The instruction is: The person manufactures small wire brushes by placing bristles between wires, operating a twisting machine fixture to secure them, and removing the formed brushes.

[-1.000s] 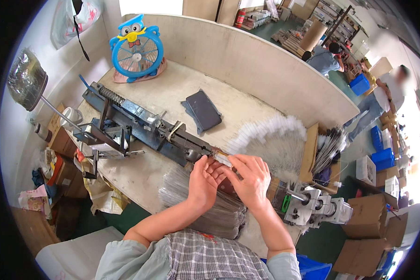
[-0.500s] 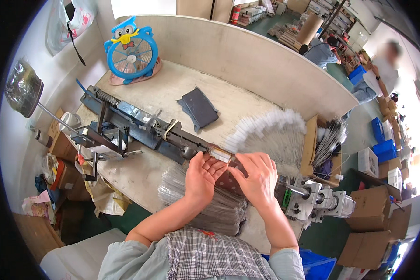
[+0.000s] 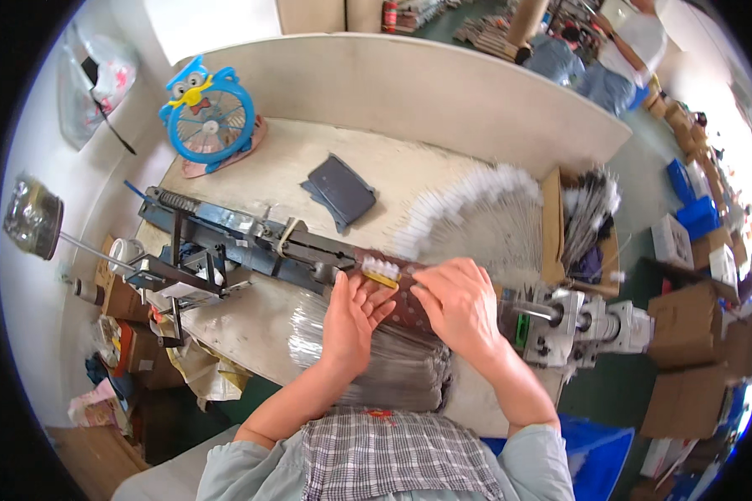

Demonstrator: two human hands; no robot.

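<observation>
Both hands, left hand (image 3: 353,316) and right hand (image 3: 458,306), press on a brown strip (image 3: 403,294) lying along the long metal machine (image 3: 251,244), white bristles (image 3: 382,267) just beside the fingers.

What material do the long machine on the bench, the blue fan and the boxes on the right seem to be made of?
The long machine looks like metal, dark painted with bare grey parts: hard straight edges and a dull shine. The blue fan looks like glossy moulded plastic, bright and smooth in colour. The boxes look like brown corrugated cardboard, matt, with folded flaps.
</observation>
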